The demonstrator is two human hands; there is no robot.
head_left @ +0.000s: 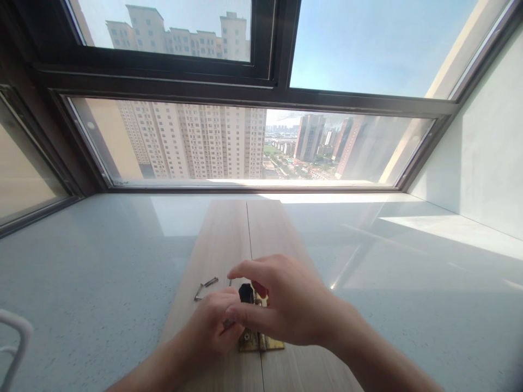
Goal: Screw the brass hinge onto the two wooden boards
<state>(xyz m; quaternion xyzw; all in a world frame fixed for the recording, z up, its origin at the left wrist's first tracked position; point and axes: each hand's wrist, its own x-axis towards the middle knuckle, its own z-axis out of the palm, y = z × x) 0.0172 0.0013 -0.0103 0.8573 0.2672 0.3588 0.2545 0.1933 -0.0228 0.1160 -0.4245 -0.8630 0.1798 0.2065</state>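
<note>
A brass hinge (250, 342) lies across the seam between two pale wooden boards (220, 239); a screw head shows in its left leaf. My left hand (216, 321) is closed beside the hinge, around a tool whose black, ridged handle end (245, 293) sticks up past the fingers. The rest of that tool is hidden. Over the hinge's upper part arches my right hand (294, 305), fingers apart, its thumb touching the left hand. Under its index fingertip a thin dark piece shows, too small to name. Loose screws (206, 287) rest on the left board.
The boards lie on a speckled pale sill (114, 272) that runs to a dark-framed window (261, 189). At the lower left edge stands a white curved tube (20, 326). A wall (486, 147) closes the right side. Tall buildings are outside.
</note>
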